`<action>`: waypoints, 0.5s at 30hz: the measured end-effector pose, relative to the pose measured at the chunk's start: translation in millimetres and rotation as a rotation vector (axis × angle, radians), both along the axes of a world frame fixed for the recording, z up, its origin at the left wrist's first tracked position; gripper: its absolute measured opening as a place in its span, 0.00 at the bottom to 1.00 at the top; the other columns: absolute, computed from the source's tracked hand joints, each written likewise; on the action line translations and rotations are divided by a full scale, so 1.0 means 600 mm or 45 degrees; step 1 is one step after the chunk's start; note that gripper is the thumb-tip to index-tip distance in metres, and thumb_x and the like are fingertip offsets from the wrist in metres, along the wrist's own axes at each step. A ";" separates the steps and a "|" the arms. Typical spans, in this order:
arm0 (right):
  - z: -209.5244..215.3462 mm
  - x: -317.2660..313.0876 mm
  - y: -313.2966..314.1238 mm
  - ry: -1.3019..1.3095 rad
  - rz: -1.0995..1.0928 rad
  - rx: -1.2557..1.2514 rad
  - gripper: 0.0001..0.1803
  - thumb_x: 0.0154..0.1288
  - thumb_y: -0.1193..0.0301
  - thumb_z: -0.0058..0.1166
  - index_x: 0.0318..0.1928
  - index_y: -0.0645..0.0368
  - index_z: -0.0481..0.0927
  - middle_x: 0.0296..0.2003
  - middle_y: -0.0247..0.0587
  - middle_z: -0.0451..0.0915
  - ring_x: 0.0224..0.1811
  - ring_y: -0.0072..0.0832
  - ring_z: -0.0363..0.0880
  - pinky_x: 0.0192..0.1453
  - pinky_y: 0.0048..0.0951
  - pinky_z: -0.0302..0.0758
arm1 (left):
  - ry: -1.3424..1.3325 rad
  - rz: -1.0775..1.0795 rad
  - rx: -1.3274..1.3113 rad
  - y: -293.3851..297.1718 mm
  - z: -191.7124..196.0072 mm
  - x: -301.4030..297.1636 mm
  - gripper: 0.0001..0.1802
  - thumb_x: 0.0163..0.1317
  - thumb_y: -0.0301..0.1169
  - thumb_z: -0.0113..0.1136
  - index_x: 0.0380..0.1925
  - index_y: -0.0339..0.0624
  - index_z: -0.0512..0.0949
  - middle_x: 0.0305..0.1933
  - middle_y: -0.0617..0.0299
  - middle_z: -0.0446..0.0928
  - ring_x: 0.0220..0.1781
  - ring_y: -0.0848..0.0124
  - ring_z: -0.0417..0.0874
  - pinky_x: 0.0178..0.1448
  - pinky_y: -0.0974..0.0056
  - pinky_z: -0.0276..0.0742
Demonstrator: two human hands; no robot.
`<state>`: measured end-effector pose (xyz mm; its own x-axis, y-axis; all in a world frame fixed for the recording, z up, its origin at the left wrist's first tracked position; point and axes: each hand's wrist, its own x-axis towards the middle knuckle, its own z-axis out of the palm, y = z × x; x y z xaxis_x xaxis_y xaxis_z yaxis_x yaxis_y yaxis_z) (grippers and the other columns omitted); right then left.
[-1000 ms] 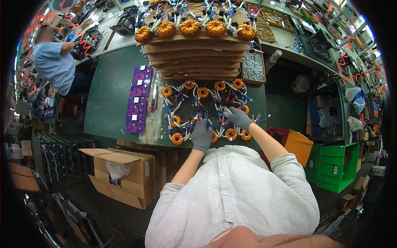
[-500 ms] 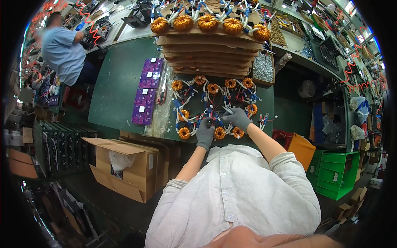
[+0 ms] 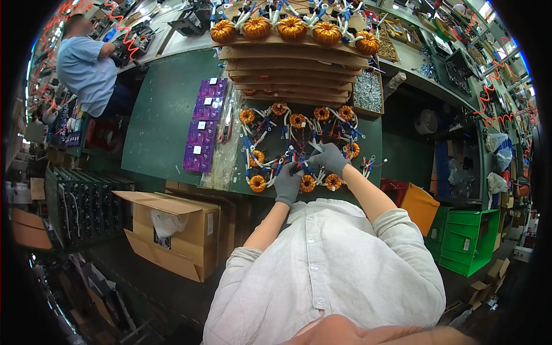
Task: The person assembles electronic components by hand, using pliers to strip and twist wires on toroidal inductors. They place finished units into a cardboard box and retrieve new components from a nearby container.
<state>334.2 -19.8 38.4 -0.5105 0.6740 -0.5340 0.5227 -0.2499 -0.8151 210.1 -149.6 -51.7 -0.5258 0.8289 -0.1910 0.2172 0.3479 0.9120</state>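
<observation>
we see both gloved hands at the near edge of the green tabletop [image 3: 161,115], amid orange toroid coils [image 3: 257,183] w/ white, blue and red leads. left hand [image 3: 287,183] curls down over wires just beside the near-edge coils; right hand [image 3: 329,158] curls on a lead bundle [image 3: 299,156]. grip on either: can't tell, fingers hide it. leads splay every way, no clear axis. purple boards [image 3: 201,138] lie toward the left edge, coil-topped cardboard trays [image 3: 287,54] at the far edge.
</observation>
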 end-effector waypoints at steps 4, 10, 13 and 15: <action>-0.019 0.000 0.008 -0.119 0.092 0.043 0.11 0.48 0.71 0.64 0.30 0.65 0.83 0.24 0.38 0.80 0.25 0.23 0.76 0.32 0.24 0.72 | -0.096 0.000 -0.044 0.002 0.024 0.001 0.22 0.53 0.30 0.66 0.49 0.36 0.76 0.39 0.57 0.81 0.40 0.72 0.81 0.48 0.68 0.76; -0.054 -0.032 -0.020 -0.171 0.212 0.204 0.13 0.49 0.66 0.62 0.34 0.61 0.83 0.27 0.41 0.81 0.29 0.29 0.79 0.38 0.28 0.73 | 0.030 0.006 -0.022 0.003 0.000 0.002 0.22 0.53 0.30 0.65 0.49 0.35 0.76 0.39 0.56 0.81 0.39 0.71 0.82 0.48 0.68 0.76; -0.058 -0.037 -0.025 -0.217 0.261 0.285 0.15 0.51 0.61 0.61 0.36 0.59 0.83 0.29 0.46 0.82 0.32 0.37 0.81 0.41 0.33 0.74 | 0.127 0.064 0.131 0.000 -0.008 -0.003 0.17 0.54 0.33 0.61 0.45 0.42 0.79 0.38 0.56 0.82 0.39 0.64 0.82 0.46 0.64 0.76; -0.078 -0.027 -0.022 -0.119 0.206 0.229 0.17 0.53 0.58 0.61 0.35 0.59 0.82 0.30 0.48 0.82 0.33 0.40 0.81 0.42 0.34 0.74 | 0.131 -0.079 -0.039 0.001 0.011 -0.018 0.15 0.55 0.35 0.60 0.42 0.43 0.80 0.36 0.55 0.81 0.39 0.61 0.82 0.45 0.62 0.75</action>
